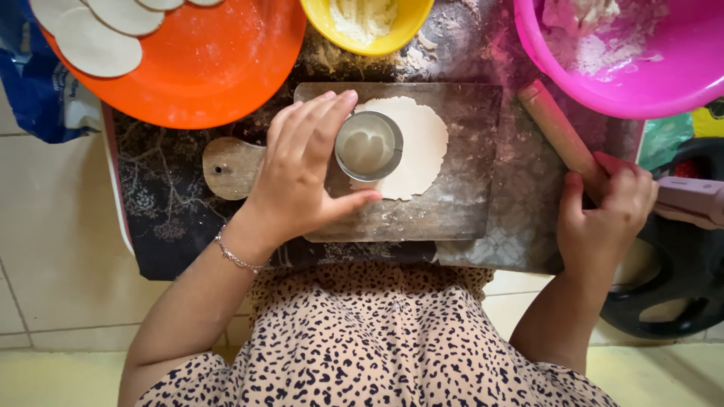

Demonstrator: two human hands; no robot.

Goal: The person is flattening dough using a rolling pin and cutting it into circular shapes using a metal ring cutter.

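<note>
My left hand (305, 169) grips a round metal cutter (369, 145) and presses it onto a flat sheet of rolled dough (418, 143). The dough lies on a floured wooden cutting board (460, 203) with a handle at its left. My right hand (603, 215) rests closed around the near end of a wooden rolling pin (554, 128), which lies slanted to the right of the board.
An orange plate (211, 68) at the top left holds several cut dough rounds (94, 41). A yellow bowl of flour (366, 22) stands behind the board, a pink bowl with dough (648, 68) at the top right. A dark patterned cloth (166, 203) covers the low table. A black round object (690, 264) sits at the right.
</note>
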